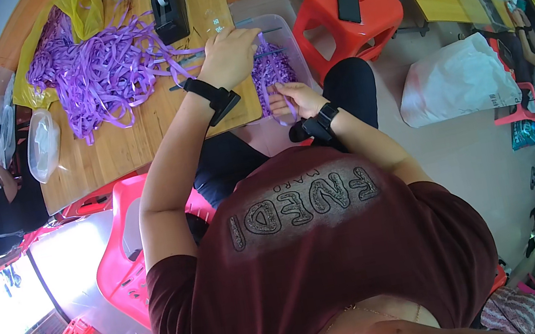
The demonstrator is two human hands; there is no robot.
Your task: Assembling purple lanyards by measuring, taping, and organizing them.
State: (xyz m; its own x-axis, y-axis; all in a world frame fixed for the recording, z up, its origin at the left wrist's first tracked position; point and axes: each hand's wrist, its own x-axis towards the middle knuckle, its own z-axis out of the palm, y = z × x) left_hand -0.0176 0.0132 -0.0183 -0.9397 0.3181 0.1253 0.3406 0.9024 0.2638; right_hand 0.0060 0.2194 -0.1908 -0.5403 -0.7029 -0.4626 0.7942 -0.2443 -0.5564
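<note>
Your right hand [298,98] pinches a purple ribbon strip [268,99] over the clear plastic bin [282,25] off the worktop's [121,150] near edge. Your left hand [230,55], fingers curled, rests on the bin's rim; whether it grips anything, you cannot tell.

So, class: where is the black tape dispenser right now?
In the head view, the black tape dispenser stands on the wooden table, just right of the purple ribbon pile, above the left hand.

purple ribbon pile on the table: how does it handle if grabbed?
The purple ribbon pile is probably floppy: its strips curl and droop in loose loops. Likely light, being thin flat bands. Strands look tangled, so one pull may drag others across the wooden table.
</note>
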